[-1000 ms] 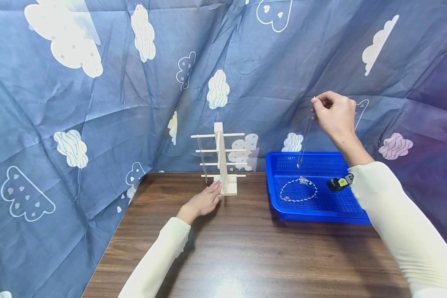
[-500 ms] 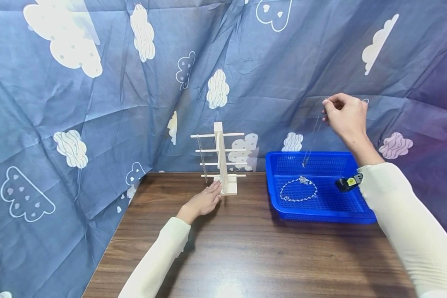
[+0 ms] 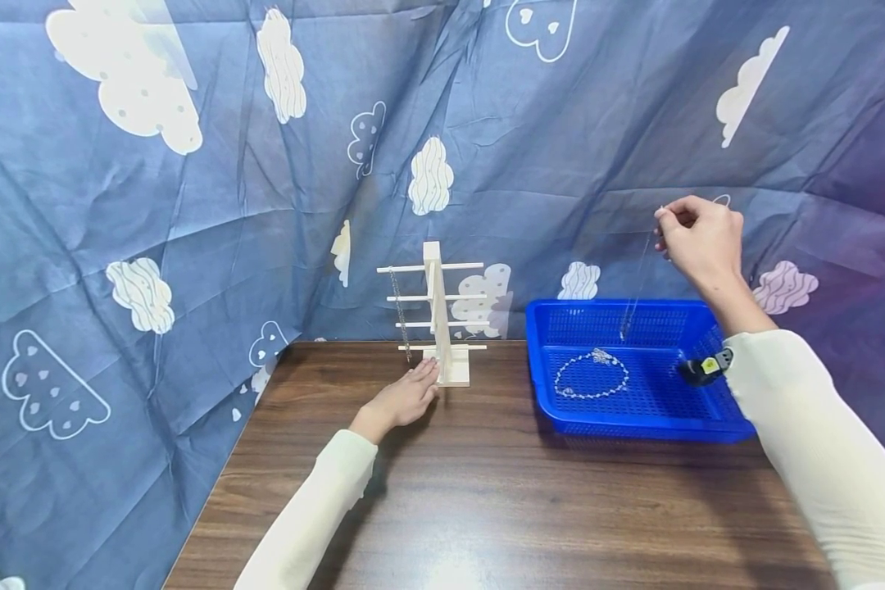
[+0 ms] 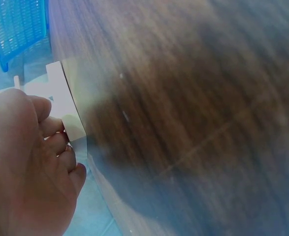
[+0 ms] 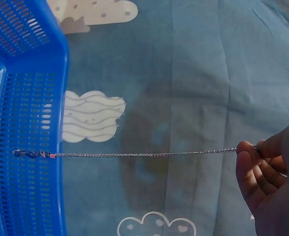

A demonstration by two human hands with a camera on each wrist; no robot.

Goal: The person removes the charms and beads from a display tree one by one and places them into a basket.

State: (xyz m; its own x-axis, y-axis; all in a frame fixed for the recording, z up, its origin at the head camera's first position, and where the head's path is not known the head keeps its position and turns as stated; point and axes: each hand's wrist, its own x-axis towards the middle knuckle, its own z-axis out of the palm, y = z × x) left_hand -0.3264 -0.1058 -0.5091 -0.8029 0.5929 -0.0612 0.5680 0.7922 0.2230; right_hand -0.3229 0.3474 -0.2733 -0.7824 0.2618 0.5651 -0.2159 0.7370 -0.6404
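My right hand [image 3: 701, 242] is raised over the blue basket and pinches a thin silver necklace [image 5: 144, 155] between thumb and fingertips. The necklace hangs down with a small pendant [image 5: 36, 154] at its lower end, just above the basket in the head view. My left hand [image 3: 401, 397] lies with extended fingers touching the base [image 3: 455, 377] of a pale wooden jewelry stand [image 3: 442, 311]. On the stand's upper left peg hangs another silver chain [image 3: 399, 307]. A beaded silver necklace [image 3: 590, 397] lies looped on the basket floor.
The blue plastic basket [image 3: 634, 428] stands at the right on the brown wooden table [image 3: 487, 500]. Behind the table hangs a blue cloth [image 3: 265, 205] with white cloud prints. A black wrist camera [image 3: 701, 370] sits at my right cuff.
My right hand has moved to the right and slightly down, carrying the hanging necklace with it over the basket. The left hand and the stand have stayed in place.
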